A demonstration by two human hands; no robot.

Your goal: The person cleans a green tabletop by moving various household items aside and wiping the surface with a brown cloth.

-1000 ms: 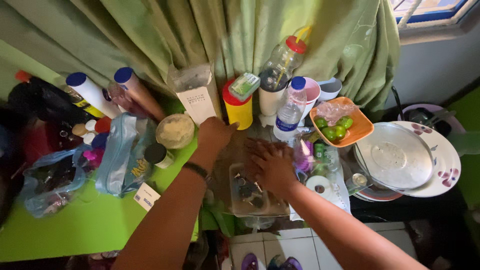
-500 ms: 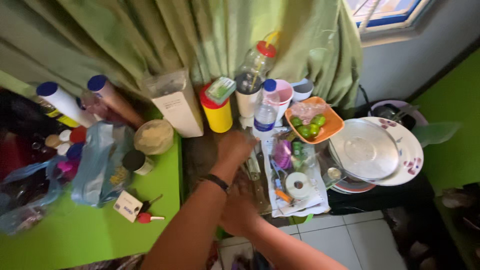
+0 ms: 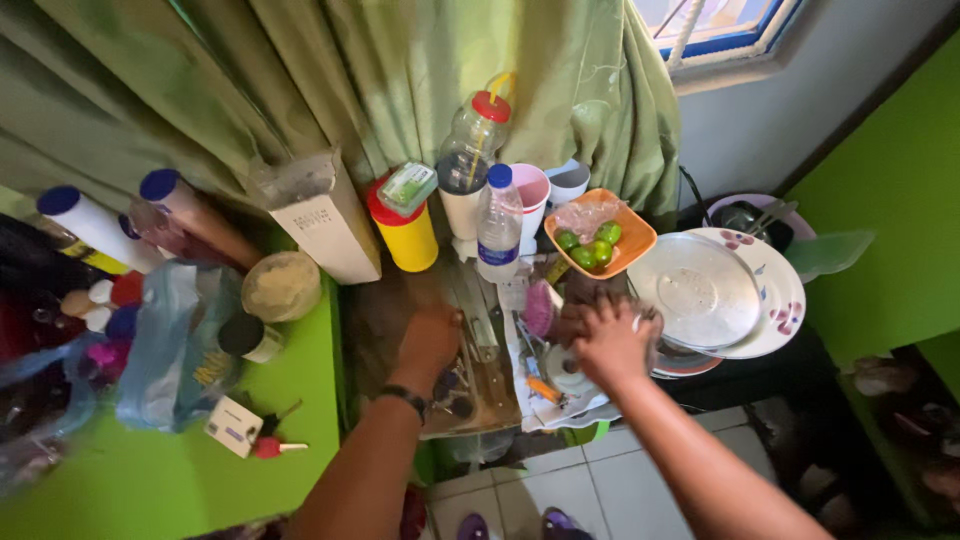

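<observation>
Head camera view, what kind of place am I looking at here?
Probably a small home kitchen corner: stacked plates under a metal lid, an orange bowl of green fruit, a water bottle, all against a green curtain.

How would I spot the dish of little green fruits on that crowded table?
Start at the green curtain behind the table, then drop to the clear water bottle with a blue cap. Just right of it, beside the round metal lid, sits the orange dish: the only orange, squarish one, holding small green fruits.

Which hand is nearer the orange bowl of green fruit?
Right. The right hand is just below the orange bowl; the left hand is farther off, down to its left.
</observation>
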